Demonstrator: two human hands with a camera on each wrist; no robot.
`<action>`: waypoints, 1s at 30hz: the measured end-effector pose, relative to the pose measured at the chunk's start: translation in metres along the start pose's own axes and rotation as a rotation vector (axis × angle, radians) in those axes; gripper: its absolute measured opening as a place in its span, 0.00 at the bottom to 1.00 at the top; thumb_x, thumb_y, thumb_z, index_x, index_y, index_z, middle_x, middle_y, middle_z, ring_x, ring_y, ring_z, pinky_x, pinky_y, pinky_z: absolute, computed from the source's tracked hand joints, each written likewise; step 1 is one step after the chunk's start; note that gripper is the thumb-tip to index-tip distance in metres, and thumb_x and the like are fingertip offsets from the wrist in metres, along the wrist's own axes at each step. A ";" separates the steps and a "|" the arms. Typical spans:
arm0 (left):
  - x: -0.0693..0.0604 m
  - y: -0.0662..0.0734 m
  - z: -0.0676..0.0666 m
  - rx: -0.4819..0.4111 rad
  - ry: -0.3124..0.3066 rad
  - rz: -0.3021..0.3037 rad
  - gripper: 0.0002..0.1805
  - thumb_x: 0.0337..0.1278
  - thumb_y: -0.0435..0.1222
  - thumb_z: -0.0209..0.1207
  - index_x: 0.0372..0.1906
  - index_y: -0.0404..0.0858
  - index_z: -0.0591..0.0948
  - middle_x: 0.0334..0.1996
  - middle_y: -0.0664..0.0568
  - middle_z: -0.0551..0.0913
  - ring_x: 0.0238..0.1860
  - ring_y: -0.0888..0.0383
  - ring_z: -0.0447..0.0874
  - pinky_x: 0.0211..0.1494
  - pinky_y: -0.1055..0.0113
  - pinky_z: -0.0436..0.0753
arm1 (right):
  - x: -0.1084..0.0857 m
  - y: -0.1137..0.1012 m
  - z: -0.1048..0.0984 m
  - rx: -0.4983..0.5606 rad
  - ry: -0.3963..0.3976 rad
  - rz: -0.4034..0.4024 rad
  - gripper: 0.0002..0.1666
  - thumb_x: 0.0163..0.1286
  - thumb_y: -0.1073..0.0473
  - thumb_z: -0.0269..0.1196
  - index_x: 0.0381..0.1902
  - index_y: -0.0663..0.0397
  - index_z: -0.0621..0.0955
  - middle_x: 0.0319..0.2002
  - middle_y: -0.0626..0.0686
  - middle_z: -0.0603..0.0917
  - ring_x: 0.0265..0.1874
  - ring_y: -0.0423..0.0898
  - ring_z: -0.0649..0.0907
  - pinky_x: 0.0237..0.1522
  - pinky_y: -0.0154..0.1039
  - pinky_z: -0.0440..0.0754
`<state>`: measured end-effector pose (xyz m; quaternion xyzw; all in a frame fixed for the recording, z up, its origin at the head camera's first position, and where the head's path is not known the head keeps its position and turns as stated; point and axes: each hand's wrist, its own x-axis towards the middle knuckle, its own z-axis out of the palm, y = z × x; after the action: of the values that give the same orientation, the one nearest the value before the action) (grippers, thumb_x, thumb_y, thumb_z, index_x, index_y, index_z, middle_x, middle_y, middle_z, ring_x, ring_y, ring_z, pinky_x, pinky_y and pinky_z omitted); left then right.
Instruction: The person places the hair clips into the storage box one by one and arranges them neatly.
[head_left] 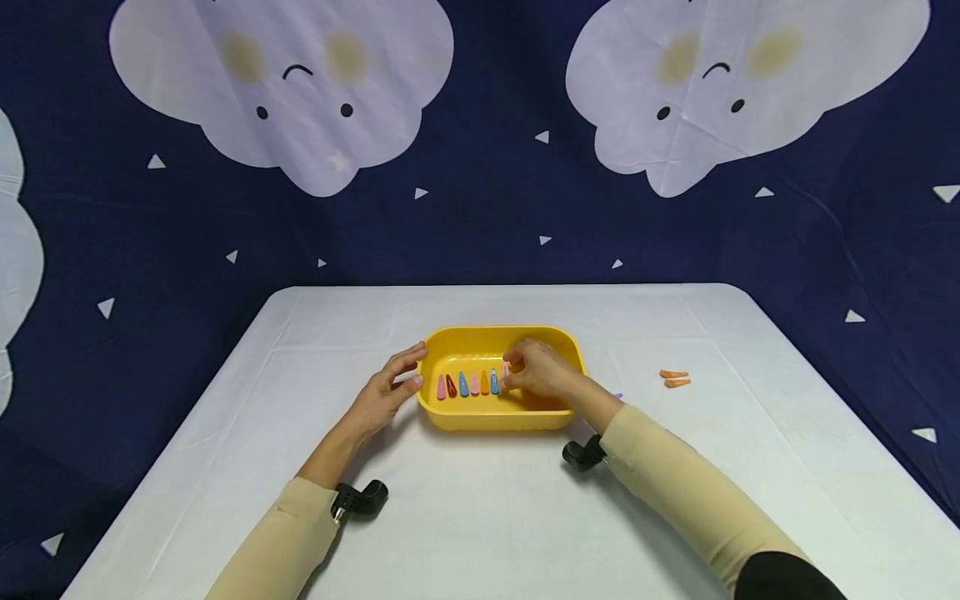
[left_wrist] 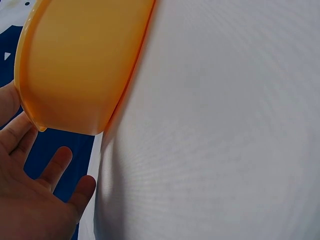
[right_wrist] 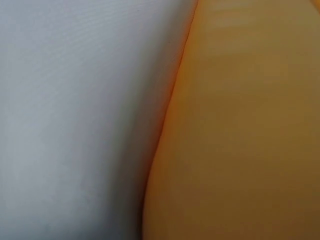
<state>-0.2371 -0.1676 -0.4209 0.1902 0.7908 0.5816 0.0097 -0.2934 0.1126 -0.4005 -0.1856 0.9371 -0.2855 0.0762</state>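
Observation:
In the head view, a row of several snap hair clips (head_left: pixel 463 383) in pink, red, blue and orange lies inside a yellow basin (head_left: pixel 495 422). My right hand (head_left: pixel 542 367) reaches over the basin's right part and pinches a pink hair clip (head_left: pixel 506 369) at the row's right end, partly hidden by the fingers. At the basin's left end, my left hand (head_left: pixel 381 402) touches the rim with extended, spread fingers. The left wrist view shows that hand's fingers (left_wrist: pixel 59 162) beside the basin's outer wall (left_wrist: pixel 80 65). Only the basin wall (right_wrist: pixel 240 140) and the tablecloth appear in the right wrist view.
Two orange hair clips (head_left: pixel 677 383) lie on the white tablecloth (head_left: pixel 480 508) to the right of the basin. A small purple item (head_left: pixel 618 395) shows partly behind the right wrist. A dark blue cloth (head_left: pixel 495 225) with clouds hangs behind the table.

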 end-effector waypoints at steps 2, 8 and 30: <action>0.000 0.000 0.000 0.000 0.003 -0.004 0.25 0.67 0.35 0.51 0.67 0.34 0.66 0.73 0.48 0.57 0.70 0.40 0.58 0.71 0.44 0.60 | 0.001 0.000 0.001 -0.015 -0.005 -0.010 0.30 0.51 0.50 0.73 0.49 0.59 0.80 0.42 0.54 0.81 0.43 0.48 0.77 0.53 0.44 0.76; 0.000 0.000 0.000 0.002 0.001 -0.004 0.26 0.67 0.37 0.51 0.67 0.35 0.66 0.73 0.47 0.57 0.70 0.40 0.58 0.71 0.44 0.61 | 0.003 0.000 0.002 -0.065 -0.022 -0.033 0.29 0.50 0.50 0.73 0.47 0.60 0.81 0.40 0.53 0.81 0.44 0.48 0.76 0.55 0.44 0.74; 0.000 0.002 0.000 -0.003 0.003 -0.010 0.25 0.67 0.34 0.51 0.67 0.35 0.66 0.73 0.47 0.57 0.70 0.41 0.58 0.70 0.44 0.61 | -0.001 -0.003 0.005 -0.168 -0.034 -0.060 0.27 0.49 0.48 0.74 0.44 0.56 0.82 0.47 0.52 0.78 0.52 0.51 0.70 0.57 0.43 0.69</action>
<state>-0.2364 -0.1669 -0.4189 0.1851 0.7911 0.5830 0.0117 -0.2904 0.1083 -0.4027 -0.2240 0.9504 -0.2045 0.0679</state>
